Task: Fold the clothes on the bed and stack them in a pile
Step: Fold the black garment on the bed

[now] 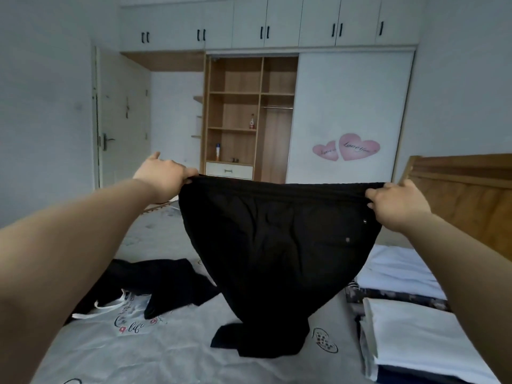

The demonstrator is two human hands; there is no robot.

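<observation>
While pinched at both waistband corners by left hand (163, 177) and right hand (399, 203), fingers curled tight, black trousers (277, 245) hang straight down below the fingers, long axis vertical, cuffs touching the bed (166, 356), equally near both hands.

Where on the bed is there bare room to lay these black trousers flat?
Bare grey sheet lies near-left, between the loose black garment and the trousers' hem. The right is crowded: a folded white pile and more folded pieces behind it.
</observation>
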